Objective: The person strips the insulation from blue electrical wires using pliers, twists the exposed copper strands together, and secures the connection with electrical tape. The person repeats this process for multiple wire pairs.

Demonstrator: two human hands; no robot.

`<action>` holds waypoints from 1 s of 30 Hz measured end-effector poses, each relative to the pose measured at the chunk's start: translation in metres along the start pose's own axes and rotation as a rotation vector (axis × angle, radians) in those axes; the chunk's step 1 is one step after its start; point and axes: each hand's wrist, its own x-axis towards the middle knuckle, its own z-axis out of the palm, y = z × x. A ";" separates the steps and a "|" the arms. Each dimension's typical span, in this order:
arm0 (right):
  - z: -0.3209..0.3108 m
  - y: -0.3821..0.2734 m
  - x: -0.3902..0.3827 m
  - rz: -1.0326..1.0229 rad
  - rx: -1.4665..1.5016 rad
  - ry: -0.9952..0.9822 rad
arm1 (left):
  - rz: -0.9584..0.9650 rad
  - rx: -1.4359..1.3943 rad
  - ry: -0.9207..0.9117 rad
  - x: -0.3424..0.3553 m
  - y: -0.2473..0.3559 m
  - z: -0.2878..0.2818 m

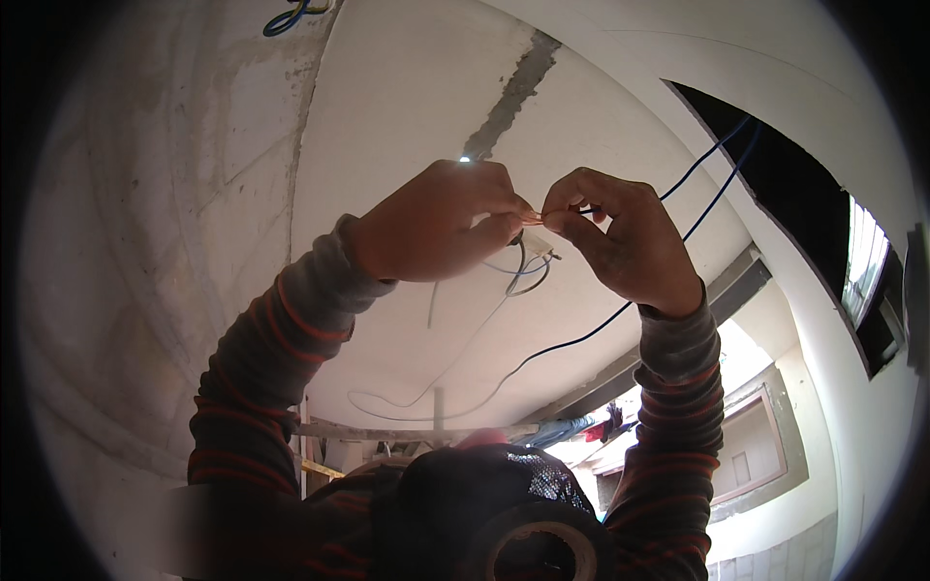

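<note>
Overhead, a pale ceiling (pixel 407 87) fills most of the view, with a dark opening (pixel 780 184) cut in the wall at the right and a rough grey strip (pixel 518 92) running towards the hands. Both arms reach up in striped sleeves (pixel 281 315). The left hand (pixel 436 218) pinches thumb against forefinger, its other fingers curled; the right hand (pixel 625 232) faces it in a similar pinch, just beside. Blue wires (pixel 709 154) run from the opening down behind the right hand, and a short blue length shows between its fingers. Smallest of all, the bare copper ends (pixel 533 221) lie between the two sets of fingertips, below the end of the grey strip; how many strands there are, I cannot tell. To work the copper well, the right pinch should probably anchor it near the insulation while the left turns evenly one way, keeping strands tight without nicking or snapping them.
</note>
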 end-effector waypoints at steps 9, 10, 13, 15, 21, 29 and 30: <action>-0.007 0.010 -0.002 -0.036 0.014 -0.023 | -0.120 -0.145 0.071 0.001 0.005 0.008; -0.008 0.011 -0.002 -0.026 0.013 -0.022 | -0.125 -0.168 0.070 0.002 0.004 0.010; -0.009 0.014 -0.003 -0.002 0.028 -0.020 | -0.222 -0.285 0.104 0.003 0.003 0.014; -0.010 0.016 -0.003 0.004 0.046 -0.020 | -0.242 -0.292 0.085 0.004 0.004 0.014; -0.010 0.020 -0.003 -0.001 0.058 -0.027 | -0.231 -0.238 0.029 0.009 0.008 0.014; -0.012 0.026 -0.005 -0.011 0.159 0.026 | -0.241 -0.215 0.092 0.011 0.013 0.022; -0.012 0.028 -0.006 -0.008 0.176 0.034 | -0.279 -0.283 0.117 0.010 0.013 0.023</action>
